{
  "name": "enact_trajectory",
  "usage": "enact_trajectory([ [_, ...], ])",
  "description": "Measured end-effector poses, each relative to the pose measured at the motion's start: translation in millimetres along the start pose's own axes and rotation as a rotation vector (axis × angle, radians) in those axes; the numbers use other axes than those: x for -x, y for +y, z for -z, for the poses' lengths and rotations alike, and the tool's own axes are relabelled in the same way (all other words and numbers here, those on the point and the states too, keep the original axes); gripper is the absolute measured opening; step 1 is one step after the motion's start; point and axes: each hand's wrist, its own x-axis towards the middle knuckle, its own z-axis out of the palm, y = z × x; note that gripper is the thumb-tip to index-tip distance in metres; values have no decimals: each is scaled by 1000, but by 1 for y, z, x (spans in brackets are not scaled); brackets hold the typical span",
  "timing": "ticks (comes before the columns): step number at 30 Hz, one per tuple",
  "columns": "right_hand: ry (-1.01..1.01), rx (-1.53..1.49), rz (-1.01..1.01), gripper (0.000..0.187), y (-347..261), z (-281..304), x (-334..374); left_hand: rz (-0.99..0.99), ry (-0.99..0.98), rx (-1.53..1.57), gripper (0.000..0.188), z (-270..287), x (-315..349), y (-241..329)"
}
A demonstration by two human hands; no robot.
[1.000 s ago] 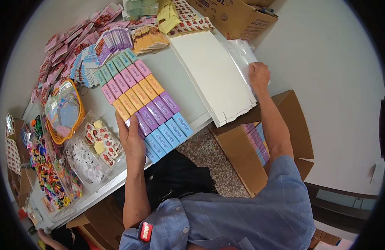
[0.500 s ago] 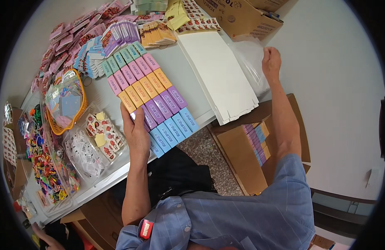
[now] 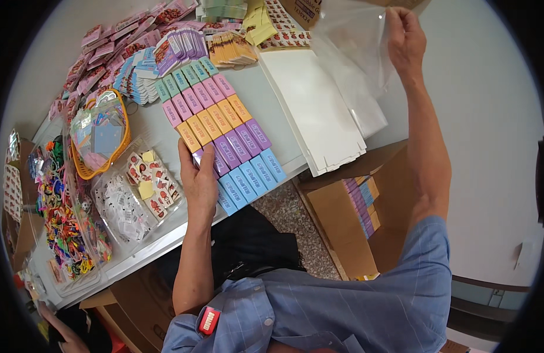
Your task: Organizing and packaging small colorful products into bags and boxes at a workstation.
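Note:
A block of small coloured boxes (image 3: 221, 125), in rows of green, pink, orange, purple and blue, lies at the table's front edge. My left hand (image 3: 198, 183) grips its left side by the orange and purple rows, thumb on top and fingers partly hidden. Farther right, my right hand (image 3: 406, 42) is closed on the edge of a clear plastic bag (image 3: 355, 44) and holds it up. The bag hangs over a stack of white card sheets (image 3: 310, 106), its lower part along their right side.
Packets (image 3: 107, 50) and fanned cards (image 3: 178, 50) fill the back left. A yellow basket (image 3: 122, 143) and clear trays of trinkets (image 3: 66, 217) stand at left. An open carton (image 3: 337, 229) holding coloured boxes is below the table's right end. Another person's hand (image 3: 63, 332) shows at lower left.
My right hand has moved up and slightly right, raising and spreading the plastic bag. The box block and my left hand have shifted slightly up and right in view.

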Motion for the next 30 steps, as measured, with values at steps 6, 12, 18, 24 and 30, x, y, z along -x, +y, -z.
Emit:
enact_trajectory([
  [6,-24,-419,35,25,13,17,-42,-463,202,-483,80,-4,21,23],
  [12,-141,-1074,-266,28,-90,40,6,246,-311,495,84,-34,2,92],
  [18,-44,-961,-421,25,-122,36,82,511,-597,446,64,-77,7,73],
  [24,168,-423,-251,16,-131,66,159,-311,-198,-11,25,-60,24,75],
  [30,198,-369,-377,12,-132,57,236,-301,-229,22,26,-36,11,83],
])
